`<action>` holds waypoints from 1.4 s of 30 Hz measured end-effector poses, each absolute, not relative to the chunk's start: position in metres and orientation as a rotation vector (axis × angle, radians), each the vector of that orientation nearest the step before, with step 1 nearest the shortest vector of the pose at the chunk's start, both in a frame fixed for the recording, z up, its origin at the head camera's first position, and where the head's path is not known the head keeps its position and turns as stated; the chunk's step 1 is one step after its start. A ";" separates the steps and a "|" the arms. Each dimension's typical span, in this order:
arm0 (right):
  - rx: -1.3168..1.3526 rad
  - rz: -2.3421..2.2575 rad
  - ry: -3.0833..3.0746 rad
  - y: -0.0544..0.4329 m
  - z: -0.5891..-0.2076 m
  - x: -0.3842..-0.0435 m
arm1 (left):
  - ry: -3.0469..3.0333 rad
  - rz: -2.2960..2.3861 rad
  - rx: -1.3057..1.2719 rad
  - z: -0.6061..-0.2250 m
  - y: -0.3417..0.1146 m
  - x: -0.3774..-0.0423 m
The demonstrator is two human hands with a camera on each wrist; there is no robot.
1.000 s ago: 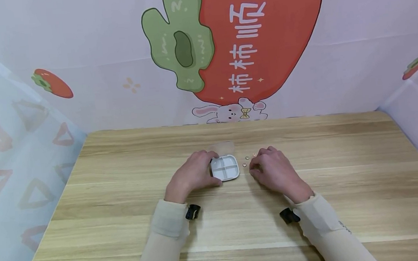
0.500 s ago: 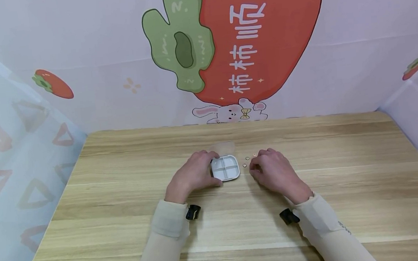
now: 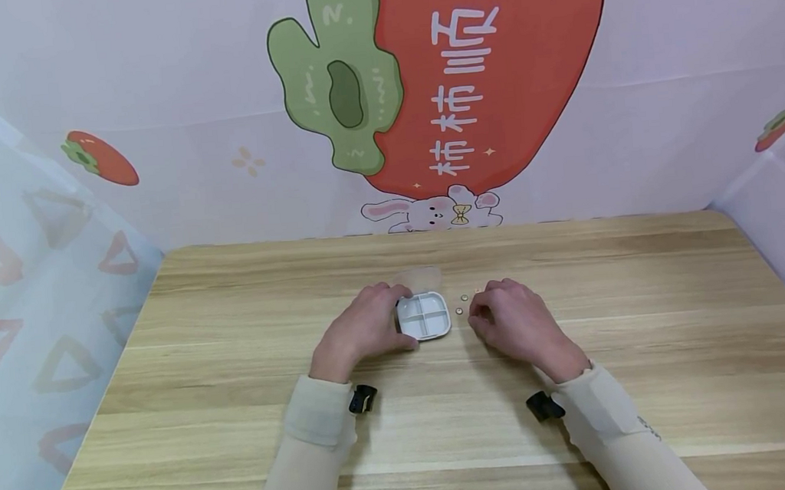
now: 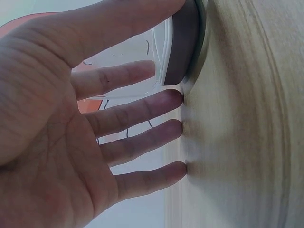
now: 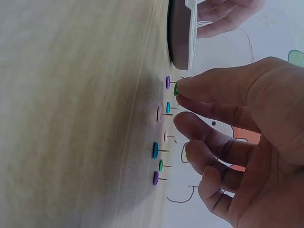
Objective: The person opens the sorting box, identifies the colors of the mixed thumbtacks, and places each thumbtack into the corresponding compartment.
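In the head view, a small light-grey box (image 3: 435, 323) with four-way dividers sits on the table, its clear lid (image 3: 420, 277) folded back behind it. My left hand (image 3: 366, 325) holds the box from the left, thumb on the near side and a finger on the far side. The left wrist view shows its dark base (image 4: 184, 45); the other fingers touch the tabletop. My right hand (image 3: 512, 319) pinches a green thumbtack (image 5: 176, 89) between thumb and index finger, low over the table. Its remaining fingers are loosely bent.
Several thumbtacks stand points-up beside my right hand: purple (image 5: 167, 82), pink (image 5: 159, 114), blue (image 5: 155, 150) and green (image 5: 160, 165) ones. The wooden table (image 3: 241, 434) meets a printed cloth (image 3: 221, 181) at its back edge.
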State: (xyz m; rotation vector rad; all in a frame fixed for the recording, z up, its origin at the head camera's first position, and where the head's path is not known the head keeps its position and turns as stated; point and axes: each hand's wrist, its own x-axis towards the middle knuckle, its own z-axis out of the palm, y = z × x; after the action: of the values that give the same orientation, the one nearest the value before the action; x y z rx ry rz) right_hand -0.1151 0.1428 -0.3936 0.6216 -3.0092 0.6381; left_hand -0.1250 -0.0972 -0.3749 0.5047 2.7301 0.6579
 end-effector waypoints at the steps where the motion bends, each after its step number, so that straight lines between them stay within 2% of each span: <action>1: 0.623 0.642 -3.007 0.143 -0.393 -0.115 | 2.730 0.654 0.505 -0.375 -0.097 -0.125; 10: 0.654 0.715 -2.978 0.146 -0.390 -0.117 | 2.724 0.640 0.489 -0.375 -0.097 -0.126; 27: 0.640 1.218 -2.916 0.154 -0.381 -0.117 | 2.720 0.633 0.477 -0.374 -0.097 -0.126; 42: 0.638 1.426 -2.812 0.154 -0.377 -0.117 | 2.727 0.630 0.484 -0.374 -0.097 -0.126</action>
State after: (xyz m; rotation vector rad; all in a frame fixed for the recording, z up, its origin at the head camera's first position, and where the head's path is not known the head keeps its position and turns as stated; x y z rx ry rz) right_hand -0.1173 0.1544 -0.3770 0.6384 -2.8118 1.4259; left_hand -0.1255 -0.0969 -0.3742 0.4836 2.7271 0.6298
